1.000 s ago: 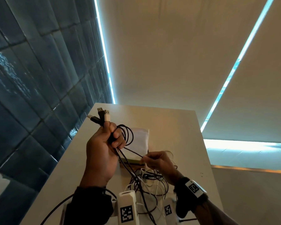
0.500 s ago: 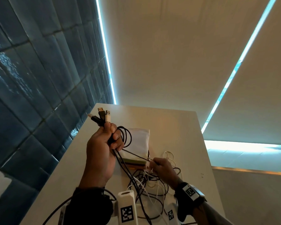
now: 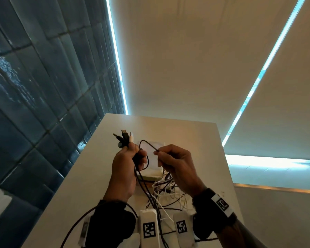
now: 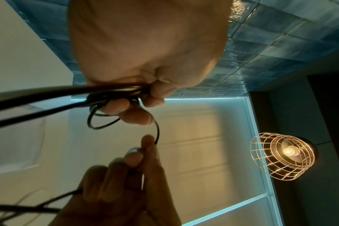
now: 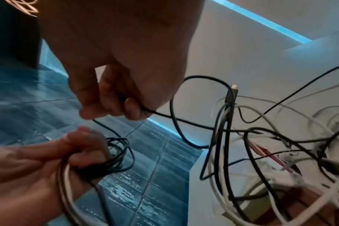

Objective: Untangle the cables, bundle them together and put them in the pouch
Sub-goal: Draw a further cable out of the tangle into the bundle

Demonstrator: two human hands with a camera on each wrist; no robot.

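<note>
The left hand (image 3: 125,169) is closed in a fist around a small coil of black cable (image 5: 116,154), with a few plugs (image 3: 126,137) sticking up above the knuckles, one of them white. The right hand (image 3: 175,163), just beside it, pinches a single thin black strand (image 3: 147,143) between thumb and forefinger, the other fingers loosely curled; that strand arches over to the left fist. Both hands are raised above the table (image 3: 89,176). From them the cables drop into a loose knot of black and white leads (image 3: 166,192) lying near the table's near edge. These look light, limp and rather slick, so I'd judge they'll snag at the crossings and are best taken close to the plugs, one strand at a time. The pale pouch (image 3: 155,163) lies flat behind the hands, toward the middle of the table, with no cables in it that I can see.
</note>
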